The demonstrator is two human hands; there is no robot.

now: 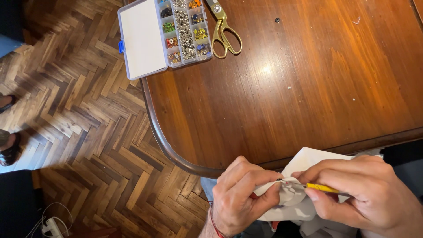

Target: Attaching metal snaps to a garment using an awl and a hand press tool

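Observation:
My left hand [240, 194] pinches a fold of white fabric [308, 161] just below the table's near edge. My right hand [365, 194] grips a thin tool with a yellow handle [324, 188], its metal tip pressed against the fabric beside my left thumb. A small dark piece sits at the tool's tip. Both hands are close together, over my lap.
A dark wooden table [308, 88] fills the upper right. An open clear compartment box [165, 33] of small coloured snaps hangs over its far left corner, gold scissors [224, 31] beside it. Herringbone wood floor [88, 110] lies left, with another person's feet [9, 145] and a power strip [50, 227].

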